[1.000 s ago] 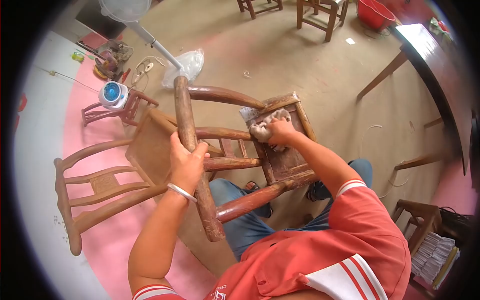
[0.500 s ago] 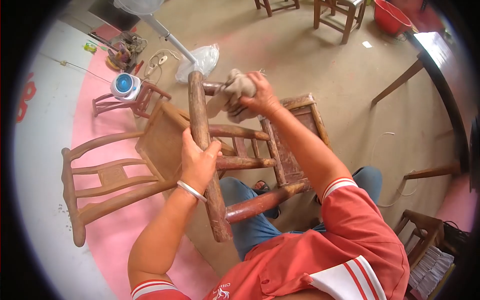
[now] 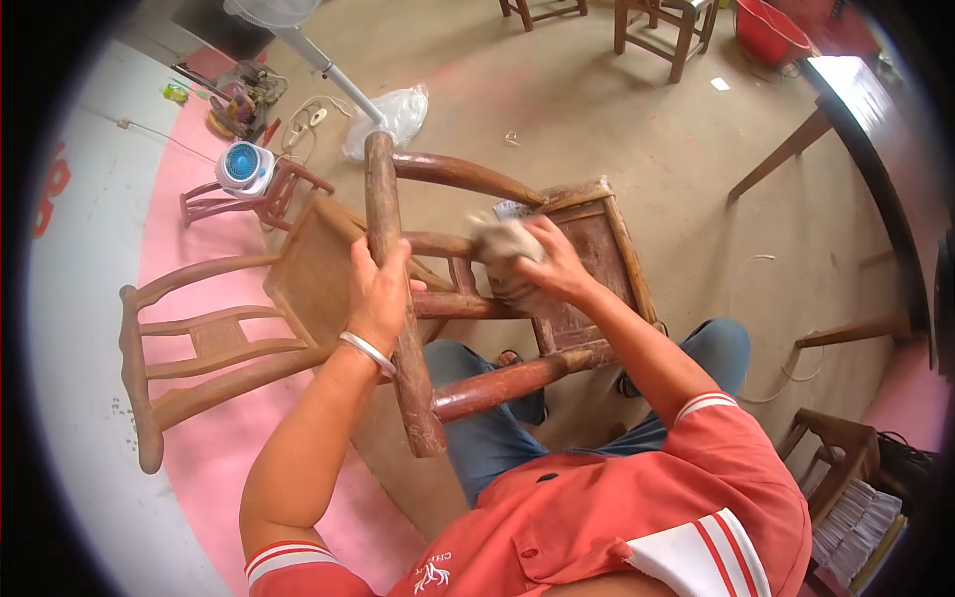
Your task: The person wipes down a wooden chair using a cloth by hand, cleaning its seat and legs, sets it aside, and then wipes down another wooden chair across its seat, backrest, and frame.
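Note:
A worn brown wooden chair (image 3: 507,383) is tilted in front of me, with its top rail toward my left and its seat panel toward the right. My left hand (image 3: 376,298) is wrapped around the middle of that rail. In my right hand (image 3: 555,261) is a bunched greyish cloth (image 3: 505,244), blurred by motion, at the middle slats of the chair back. The cloth covers part of these slats and the near seat edge.
Another wooden chair (image 3: 224,343) lies tilted at the left. A small blue-and-white fan (image 3: 244,167) sits on a low stool (image 3: 284,194). Behind are a fan pole (image 3: 333,70) and a plastic bag (image 3: 403,114). A dark table (image 3: 856,99) stands right, near a red basin (image 3: 771,35).
My right hand has moved the cloth from the far side rail near the top rail down to the middle slats, nearer the seat. My left hand keeps its hold on the top rail.

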`<state>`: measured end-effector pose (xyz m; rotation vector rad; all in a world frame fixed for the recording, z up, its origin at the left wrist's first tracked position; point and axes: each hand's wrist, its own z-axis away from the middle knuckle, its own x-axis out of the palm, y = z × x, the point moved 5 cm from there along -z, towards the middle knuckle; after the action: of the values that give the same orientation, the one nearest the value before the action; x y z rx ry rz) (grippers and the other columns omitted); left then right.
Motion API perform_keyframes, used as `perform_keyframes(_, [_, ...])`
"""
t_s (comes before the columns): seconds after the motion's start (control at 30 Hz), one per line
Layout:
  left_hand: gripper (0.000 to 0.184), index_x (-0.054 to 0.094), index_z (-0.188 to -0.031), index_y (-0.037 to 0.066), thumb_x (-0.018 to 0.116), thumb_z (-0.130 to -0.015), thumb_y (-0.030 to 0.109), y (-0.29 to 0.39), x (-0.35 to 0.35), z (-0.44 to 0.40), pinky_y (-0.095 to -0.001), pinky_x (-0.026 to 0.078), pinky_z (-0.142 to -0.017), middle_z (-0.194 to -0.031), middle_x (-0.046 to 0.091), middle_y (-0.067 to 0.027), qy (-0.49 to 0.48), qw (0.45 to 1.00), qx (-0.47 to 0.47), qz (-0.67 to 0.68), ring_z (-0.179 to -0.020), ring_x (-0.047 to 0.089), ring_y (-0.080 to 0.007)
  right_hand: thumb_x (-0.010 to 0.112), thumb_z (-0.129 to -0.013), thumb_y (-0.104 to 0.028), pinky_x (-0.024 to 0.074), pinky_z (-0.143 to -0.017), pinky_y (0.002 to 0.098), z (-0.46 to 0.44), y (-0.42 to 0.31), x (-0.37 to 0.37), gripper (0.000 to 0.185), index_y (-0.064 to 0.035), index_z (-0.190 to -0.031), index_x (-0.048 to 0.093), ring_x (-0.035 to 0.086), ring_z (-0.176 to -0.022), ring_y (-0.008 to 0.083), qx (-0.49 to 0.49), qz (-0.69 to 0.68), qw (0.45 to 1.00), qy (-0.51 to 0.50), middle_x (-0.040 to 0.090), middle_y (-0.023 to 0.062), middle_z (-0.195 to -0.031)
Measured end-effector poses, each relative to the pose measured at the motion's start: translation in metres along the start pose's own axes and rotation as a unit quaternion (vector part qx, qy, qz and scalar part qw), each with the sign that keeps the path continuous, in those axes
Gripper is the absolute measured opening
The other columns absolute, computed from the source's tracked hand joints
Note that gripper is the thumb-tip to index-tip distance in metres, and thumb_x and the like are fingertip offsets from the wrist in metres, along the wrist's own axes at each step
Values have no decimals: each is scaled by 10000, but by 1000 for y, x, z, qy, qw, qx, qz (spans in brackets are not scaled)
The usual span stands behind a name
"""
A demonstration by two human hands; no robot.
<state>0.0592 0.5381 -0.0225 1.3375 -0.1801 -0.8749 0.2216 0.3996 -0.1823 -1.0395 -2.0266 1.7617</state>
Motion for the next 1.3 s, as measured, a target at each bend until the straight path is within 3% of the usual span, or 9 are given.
perform_keyframes(0.13, [494,446,-1258,-13,442,-1010,414,-18,-10,-16,-311,452,-921,-1145,556,-123,21,993,115,30,-1064,527,-188,740,-663,-282,388,-1009,403,-28,-134,27,533,36,-1058,578,459,-1160,340,-220,-22,974,42,482,171,-1197])
perform_keyframes(0.23, [518,430,-1259,-17,441,-1007,434,-10,-3,-10,-324,500,-825,-1151,549,-121,7,994,95,55,-1002,565,-191,742,-642,-224,434,-944,419,-39,-105,43,481,25,-1021,582,507,-1077,383,-190,43,974,119,511,188,-1151])
perform_keyframes(0.3, [505,409,-1263,-18,519,-972,380,-5,-1,-5,-335,524,-690,-1120,561,-123,-3,998,40,48,-867,622,-199,731,-691,-178,454,-934,408,-48,-25,48,415,9,-1049,633,538,-1067,348,-37,18,992,116,542,171,-1131])
perform_keyframes(0.37, [491,392,-1287,26,575,-920,297,-3,0,-3,-311,512,-537,-1031,554,-107,8,996,28,-88,-732,640,-183,748,-739,-260,476,-906,416,-32,64,40,442,-55,-1120,658,544,-1083,341,73,244,965,61,568,165,-1134])
perform_keyframes(0.57, [534,388,-1274,-37,615,-875,236,-8,-3,-8,-322,508,-614,-1030,579,-138,21,998,33,-45,-690,641,-201,756,-680,-397,422,-906,457,63,101,21,457,-101,-1018,667,474,-1114,338,98,409,902,-102,541,125,-1155])
perform_keyframes(0.73, [534,416,-1254,-45,621,-878,275,-12,-1,-10,-311,503,-623,-1015,580,-126,25,999,28,-30,-691,623,-189,706,-676,-307,420,-927,477,82,53,22,469,-40,-1059,661,492,-1063,375,-13,118,993,-17,538,168,-1147])
perform_keyframes(0.93, [389,526,-1163,-16,495,-978,325,-46,-15,-46,-290,499,-712,-1069,591,-80,-67,986,124,85,-843,585,-144,692,-638,-264,428,-941,453,38,-150,54,507,-35,-1084,616,505,-1057,361,-268,-56,960,64,534,181,-1109])
perform_keyframes(1.1, [423,504,-1151,-59,568,-944,304,-39,-20,-41,-301,448,-870,-1068,594,-130,3,994,105,-2,-1005,549,-171,661,-652,-258,465,-898,445,15,-63,66,412,-62,-1013,628,542,-994,373,-183,-13,981,63,550,166,-1066])
perform_keyframes(1.3, [460,396,-1245,41,598,-909,282,-24,-12,-21,-333,504,-523,-963,588,-128,15,998,34,-53,-630,636,-207,666,-736,-444,447,-958,434,54,54,43,527,-5,-1027,677,502,-1112,344,87,264,958,-76,566,174,-1125])
